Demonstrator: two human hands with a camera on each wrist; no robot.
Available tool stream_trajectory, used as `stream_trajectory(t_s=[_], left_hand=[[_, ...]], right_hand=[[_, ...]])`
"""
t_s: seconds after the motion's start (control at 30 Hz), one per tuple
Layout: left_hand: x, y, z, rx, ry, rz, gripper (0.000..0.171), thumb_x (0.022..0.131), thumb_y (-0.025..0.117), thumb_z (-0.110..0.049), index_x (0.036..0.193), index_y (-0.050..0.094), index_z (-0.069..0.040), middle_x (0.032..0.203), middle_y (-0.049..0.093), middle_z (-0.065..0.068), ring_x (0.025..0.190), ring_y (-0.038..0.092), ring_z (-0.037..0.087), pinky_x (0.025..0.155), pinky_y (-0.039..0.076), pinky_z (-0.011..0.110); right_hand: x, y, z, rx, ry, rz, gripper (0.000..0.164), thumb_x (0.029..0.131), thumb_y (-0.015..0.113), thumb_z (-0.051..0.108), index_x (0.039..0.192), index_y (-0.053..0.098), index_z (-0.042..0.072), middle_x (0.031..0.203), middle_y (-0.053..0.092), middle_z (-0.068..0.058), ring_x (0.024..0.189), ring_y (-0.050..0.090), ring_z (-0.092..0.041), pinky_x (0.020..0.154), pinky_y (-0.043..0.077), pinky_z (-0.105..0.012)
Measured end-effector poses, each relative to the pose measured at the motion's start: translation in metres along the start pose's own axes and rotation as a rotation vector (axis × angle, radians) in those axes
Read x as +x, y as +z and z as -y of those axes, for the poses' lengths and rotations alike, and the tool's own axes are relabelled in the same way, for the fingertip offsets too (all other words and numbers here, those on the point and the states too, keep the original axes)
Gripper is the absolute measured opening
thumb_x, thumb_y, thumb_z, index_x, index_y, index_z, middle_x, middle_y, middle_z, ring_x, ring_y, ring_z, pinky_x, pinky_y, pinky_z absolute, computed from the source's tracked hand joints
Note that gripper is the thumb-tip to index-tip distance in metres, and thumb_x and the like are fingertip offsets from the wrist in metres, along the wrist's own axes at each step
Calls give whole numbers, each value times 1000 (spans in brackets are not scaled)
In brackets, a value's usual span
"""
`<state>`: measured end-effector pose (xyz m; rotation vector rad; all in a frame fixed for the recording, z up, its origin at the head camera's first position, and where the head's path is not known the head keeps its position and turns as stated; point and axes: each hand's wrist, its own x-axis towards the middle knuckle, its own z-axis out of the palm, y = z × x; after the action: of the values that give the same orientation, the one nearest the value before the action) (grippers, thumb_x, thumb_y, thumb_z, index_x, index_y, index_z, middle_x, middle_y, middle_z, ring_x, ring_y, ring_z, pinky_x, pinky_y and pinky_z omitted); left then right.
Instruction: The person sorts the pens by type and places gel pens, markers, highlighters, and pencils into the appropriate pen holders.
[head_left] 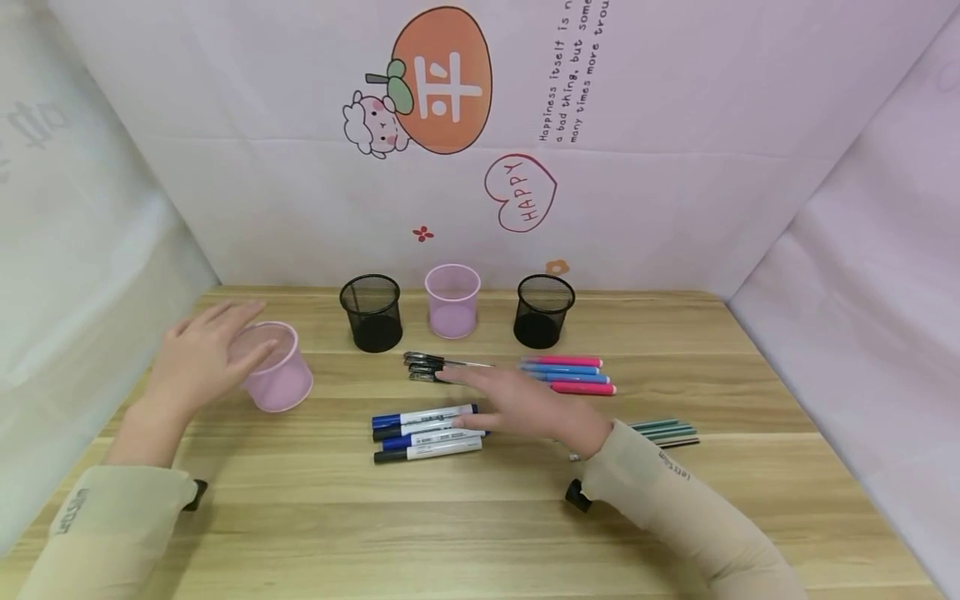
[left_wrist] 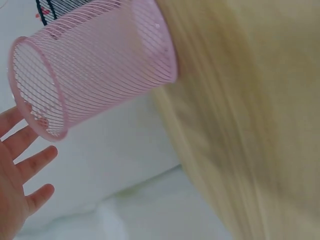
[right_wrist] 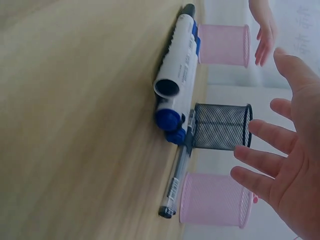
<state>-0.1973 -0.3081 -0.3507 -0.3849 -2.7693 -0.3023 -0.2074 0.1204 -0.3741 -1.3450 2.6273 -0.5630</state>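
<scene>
At the left of the table stands a pink mesh pen cup (head_left: 281, 379), upright. My left hand (head_left: 197, 354) is at its rim with fingers spread; in the left wrist view the fingertips (left_wrist: 37, 165) are right by the rim of the pink cup (left_wrist: 100, 65). My right hand (head_left: 517, 402), fingers extended and holding nothing, hovers over the middle of the table. Beneath and left of it lie several whiteboard markers (head_left: 427, 450) with blue and black caps. Black gel pens (head_left: 423, 365) lie just beyond its fingertips, partly covered by the hand.
Along the back stand a black mesh cup (head_left: 375, 329), a second pink cup (head_left: 453, 317) and another black cup (head_left: 540, 325). Pink and blue felt-tip pens (head_left: 581, 375) lie right of centre. Thin dark green sticks (head_left: 667, 432) lie partly behind the right forearm. White cloth walls (head_left: 637, 208) enclose the table.
</scene>
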Motion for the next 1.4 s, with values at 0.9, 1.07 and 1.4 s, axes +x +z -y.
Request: stream_trajectory(t_s=[0.9, 1.07, 1.4], left_hand=[[-4, 9, 11, 3, -91, 233, 97, 99, 52, -64, 163, 16, -2, 162, 23, 31, 146, 14, 59, 108, 9, 81], [-5, 8, 11, -14, -109, 250, 104, 96, 54, -67, 163, 12, 1, 163, 19, 30, 148, 10, 57, 109, 5, 80], [-7, 10, 16, -52, -129, 268, 114, 92, 60, -68, 161, 7, 6, 165, 8, 31, 148, 4, 57, 108, 0, 80]], right_hand=[[-1, 25, 29, -73, -123, 37, 46, 100, 70, 31, 143, 62, 17, 140, 62, -10, 131, 56, -23, 109, 45, -37], [1, 31, 31, -97, -161, 21, 42, 98, 73, 27, 137, 66, 14, 129, 65, -7, 121, 61, -19, 104, 49, -31], [6, 39, 31, -149, -177, 8, 34, 93, 78, 24, 126, 73, 15, 115, 68, -1, 106, 63, -11, 95, 51, -21]])
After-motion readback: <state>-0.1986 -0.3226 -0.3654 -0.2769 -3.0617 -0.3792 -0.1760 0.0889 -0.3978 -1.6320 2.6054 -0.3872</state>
